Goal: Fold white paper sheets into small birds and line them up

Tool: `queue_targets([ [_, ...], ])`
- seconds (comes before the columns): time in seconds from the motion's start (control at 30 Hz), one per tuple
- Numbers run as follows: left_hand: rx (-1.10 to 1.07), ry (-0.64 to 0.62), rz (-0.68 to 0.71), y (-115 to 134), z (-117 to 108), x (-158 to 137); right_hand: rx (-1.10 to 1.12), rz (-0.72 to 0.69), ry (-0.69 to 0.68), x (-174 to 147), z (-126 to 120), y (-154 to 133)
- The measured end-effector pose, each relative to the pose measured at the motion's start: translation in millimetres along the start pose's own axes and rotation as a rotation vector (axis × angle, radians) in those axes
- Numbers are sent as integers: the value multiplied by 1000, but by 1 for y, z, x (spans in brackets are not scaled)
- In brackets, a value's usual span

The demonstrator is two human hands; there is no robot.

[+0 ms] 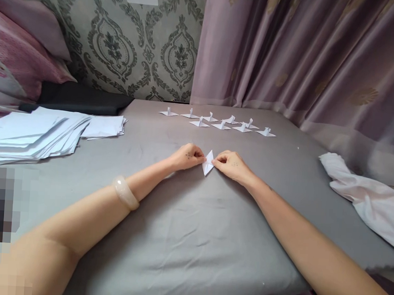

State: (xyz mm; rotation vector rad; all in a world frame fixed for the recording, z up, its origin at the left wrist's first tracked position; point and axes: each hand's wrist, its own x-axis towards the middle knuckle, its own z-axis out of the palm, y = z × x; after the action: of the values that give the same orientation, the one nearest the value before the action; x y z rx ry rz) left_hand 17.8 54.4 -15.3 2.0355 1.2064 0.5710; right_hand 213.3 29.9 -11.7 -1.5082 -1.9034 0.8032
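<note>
A small piece of white folded paper (208,164), diamond-shaped with creases, is held upright between my two hands, close to the grey cloth surface. My left hand (189,156) pinches its left corner, and a pale bangle (126,193) circles that forearm. On the opposite corner, the thumb and fingers of my right hand (233,165) are closed. Beyond the hands stand several small folded paper birds (200,122) in two loose rows.
Stacks of white paper sheets (34,133) lie at the left, near a black cloth (86,98). A crumpled white cloth (364,193) is on the right. Purple curtains (289,51) and a patterned wall (139,46) border the far side of the grey surface (177,244).
</note>
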Motion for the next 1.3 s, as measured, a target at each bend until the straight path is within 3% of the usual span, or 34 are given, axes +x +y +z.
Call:
queue_targets([
  [0.4,23,-104,-32,3,-6,7,-144,33,-43,4,1,-1],
  [0.67,47,-130,-12,-2,-6,10,-128,24,-63,6,2,2],
  [1.17,139,-120,-26,-1,-4,12,-176,28,-52,6,4,4],
  [1.3,175,-48,17,-1,-1,7,-201,16,-43,4,3,3],
])
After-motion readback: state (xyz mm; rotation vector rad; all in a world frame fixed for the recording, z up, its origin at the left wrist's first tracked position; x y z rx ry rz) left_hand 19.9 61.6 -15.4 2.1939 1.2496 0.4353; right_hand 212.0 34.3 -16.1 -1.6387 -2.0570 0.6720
